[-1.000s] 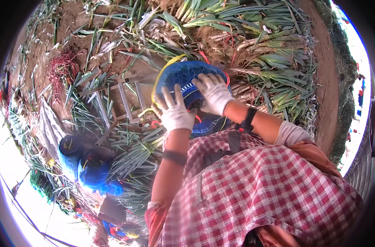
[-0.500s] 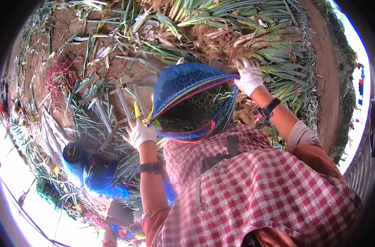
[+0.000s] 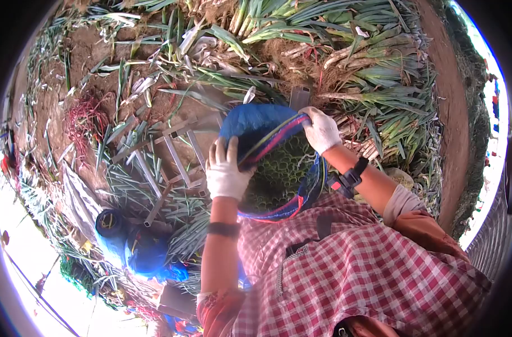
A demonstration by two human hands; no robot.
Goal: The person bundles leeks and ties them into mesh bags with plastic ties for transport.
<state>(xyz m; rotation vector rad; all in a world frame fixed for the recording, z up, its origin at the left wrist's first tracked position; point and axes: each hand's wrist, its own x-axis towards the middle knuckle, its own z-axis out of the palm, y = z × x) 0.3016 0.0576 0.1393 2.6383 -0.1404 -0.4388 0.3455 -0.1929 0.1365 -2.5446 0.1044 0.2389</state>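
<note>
A blue mesh bag (image 3: 259, 119) with a striped rim stands open-mouthed in front of the checked apron (image 3: 368, 264). Inside it, green round stalk ends (image 3: 278, 174) are packed together. My right hand (image 3: 322, 130), in a white glove, is closed on the rim at the upper right. My left hand (image 3: 225, 170), also gloved in white, lies against the bag's left side with its fingers pointing up and apart; its thumb side is partly blurred.
Bundled green onions (image 3: 379, 73) lie at the upper right. Red ties (image 3: 87, 119) lie on the soil at left. A metal frame (image 3: 174, 157) stands left of the bag. Blue rolled mesh (image 3: 112, 236) sits at lower left.
My right hand has moved left and down with the rim. My left hand has moved right and up, its fingers no longer pinching the rim's left corner. The bag's mouth is narrower.
</note>
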